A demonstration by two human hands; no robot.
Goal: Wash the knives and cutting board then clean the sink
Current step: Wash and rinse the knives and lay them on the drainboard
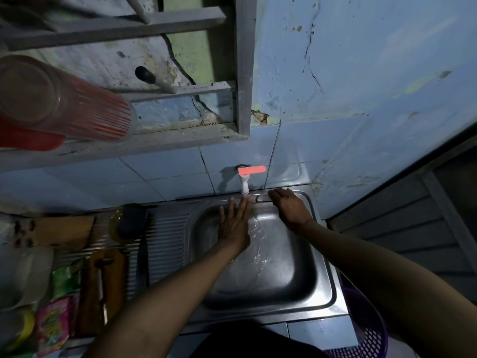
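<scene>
A steel sink [322,280] lies below me, its basin wet. Water runs from a white tap [244,186] with an orange-red lever. My left hand [233,223] is held flat under the stream, fingers straight, pointing at the wall. My right hand [289,205] rests on the sink's back rim, right of the tap, fingers bent down over the edge. A wooden cutting board [103,288] lies on the drainboard at the left with a knife [102,280] on it. A dark-handled knife [142,264] lies beside the board.
A dark sponge on a yellow dish [126,223] sits at the back of the ribbed drainboard [167,244]. Packets and bottles crowd the left edge. A wooden rack with a striped glass [64,99] hangs above. A purple basket [366,329] stands at the lower right.
</scene>
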